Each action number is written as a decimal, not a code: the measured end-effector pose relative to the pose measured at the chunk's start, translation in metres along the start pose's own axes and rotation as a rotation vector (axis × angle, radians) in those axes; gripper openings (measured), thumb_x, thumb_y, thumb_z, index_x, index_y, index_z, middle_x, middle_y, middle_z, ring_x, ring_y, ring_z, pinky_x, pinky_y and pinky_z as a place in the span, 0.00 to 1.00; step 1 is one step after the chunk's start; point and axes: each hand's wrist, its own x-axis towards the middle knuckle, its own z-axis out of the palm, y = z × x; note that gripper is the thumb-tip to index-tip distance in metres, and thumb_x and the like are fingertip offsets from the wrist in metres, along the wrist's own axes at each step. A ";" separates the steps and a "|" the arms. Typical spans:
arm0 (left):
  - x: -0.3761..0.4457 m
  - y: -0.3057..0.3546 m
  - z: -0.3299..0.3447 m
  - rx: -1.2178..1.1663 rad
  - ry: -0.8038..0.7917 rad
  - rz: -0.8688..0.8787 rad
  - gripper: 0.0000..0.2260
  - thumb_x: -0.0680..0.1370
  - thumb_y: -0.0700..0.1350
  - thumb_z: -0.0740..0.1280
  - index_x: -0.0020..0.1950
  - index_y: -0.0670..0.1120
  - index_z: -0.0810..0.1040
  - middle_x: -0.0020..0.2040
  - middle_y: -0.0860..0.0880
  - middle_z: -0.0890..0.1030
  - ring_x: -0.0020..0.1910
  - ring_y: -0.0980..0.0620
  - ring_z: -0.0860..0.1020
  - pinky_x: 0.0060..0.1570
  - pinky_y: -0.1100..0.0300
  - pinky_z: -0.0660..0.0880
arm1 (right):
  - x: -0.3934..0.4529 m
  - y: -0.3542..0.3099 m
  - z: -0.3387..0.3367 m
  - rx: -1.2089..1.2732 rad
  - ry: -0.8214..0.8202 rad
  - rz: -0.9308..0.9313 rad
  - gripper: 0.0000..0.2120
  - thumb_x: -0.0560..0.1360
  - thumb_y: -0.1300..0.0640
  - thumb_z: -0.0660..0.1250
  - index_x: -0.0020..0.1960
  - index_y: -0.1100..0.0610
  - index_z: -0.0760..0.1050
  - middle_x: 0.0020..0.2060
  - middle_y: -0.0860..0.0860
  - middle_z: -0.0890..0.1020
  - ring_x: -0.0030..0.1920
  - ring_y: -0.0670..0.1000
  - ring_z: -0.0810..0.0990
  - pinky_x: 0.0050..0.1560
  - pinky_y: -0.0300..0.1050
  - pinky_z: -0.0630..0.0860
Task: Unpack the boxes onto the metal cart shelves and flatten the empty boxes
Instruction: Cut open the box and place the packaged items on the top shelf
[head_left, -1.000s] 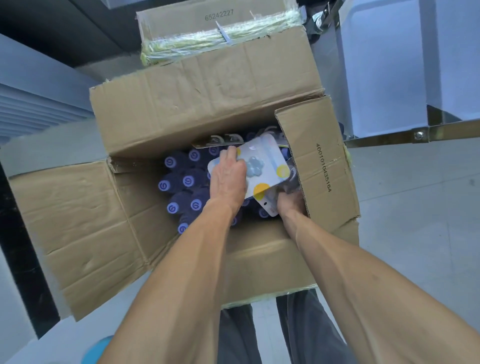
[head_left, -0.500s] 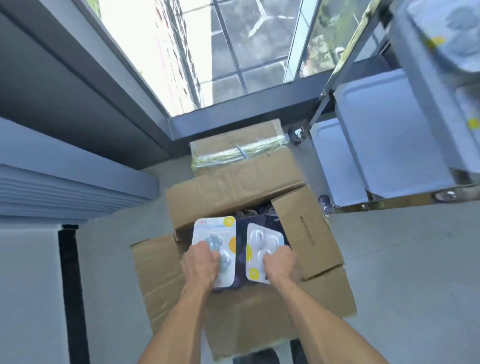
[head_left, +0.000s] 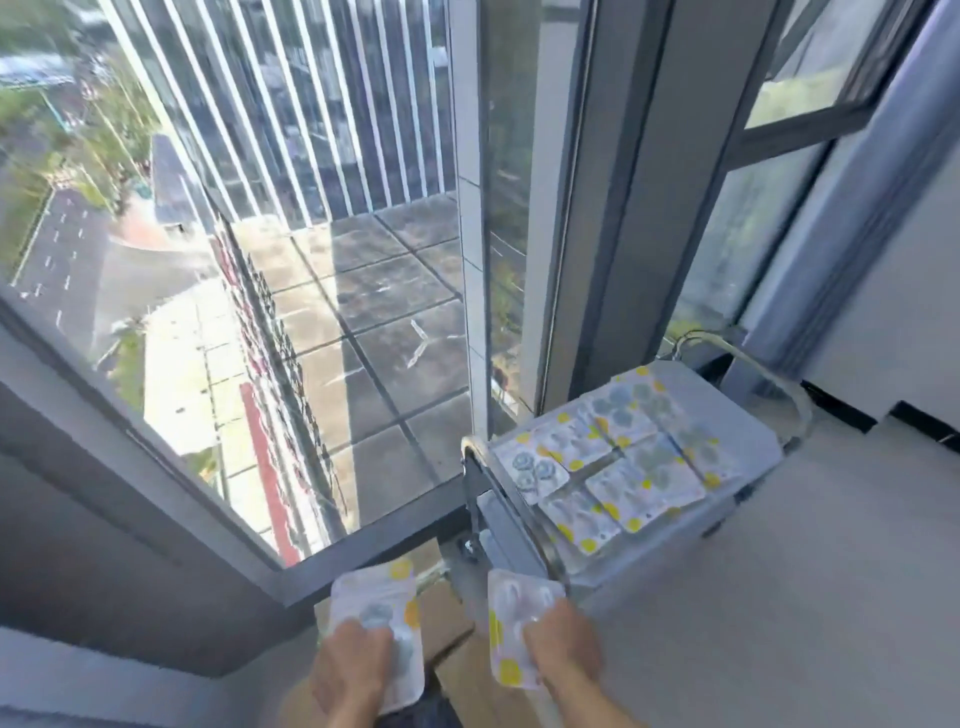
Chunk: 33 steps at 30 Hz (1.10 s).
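A: Nearest the viewer, what do the hands carry?
B: The left hand (head_left: 352, 670) grips one blister pack (head_left: 378, 608) by its near end, and the right hand (head_left: 563, 649) grips a second pack (head_left: 514, 618) likewise; both are above the open box (head_left: 452, 654).
A: How should the packs handle?
B: Probably light, thin and slightly flexible, with slick plastic; an edge pinch suits them.
A: And farther off?
B: The cart's top shelf (head_left: 748, 415) already bears laid-out packs (head_left: 623, 462).

Bright daylight enters through the window (head_left: 291, 291). Sunlit pavement outside is blown out to pale glare. Motion blur smears the whole frame; hands (head_left: 353, 670) and packs (head_left: 613, 467) are soft. Wide-angle distortion bends the window frame at the edges.
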 end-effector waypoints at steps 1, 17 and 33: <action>-0.013 0.020 -0.006 -0.092 0.029 -0.001 0.13 0.76 0.54 0.68 0.50 0.45 0.84 0.50 0.41 0.83 0.49 0.41 0.82 0.45 0.55 0.73 | -0.001 0.006 -0.031 0.056 0.015 0.019 0.21 0.73 0.51 0.64 0.65 0.52 0.74 0.61 0.52 0.80 0.62 0.54 0.79 0.58 0.44 0.75; -0.201 0.324 0.122 0.109 -0.064 0.377 0.13 0.74 0.53 0.62 0.49 0.46 0.80 0.48 0.45 0.82 0.47 0.44 0.81 0.40 0.58 0.72 | 0.158 0.152 -0.283 0.033 0.137 0.073 0.17 0.74 0.53 0.68 0.62 0.54 0.77 0.59 0.53 0.81 0.59 0.56 0.80 0.51 0.45 0.75; -0.098 0.518 0.223 0.152 -0.197 0.262 0.06 0.78 0.48 0.61 0.44 0.47 0.73 0.41 0.49 0.76 0.39 0.47 0.76 0.36 0.58 0.68 | 0.394 0.155 -0.371 -0.109 0.073 0.118 0.20 0.78 0.44 0.63 0.64 0.54 0.76 0.61 0.54 0.80 0.60 0.58 0.79 0.55 0.48 0.77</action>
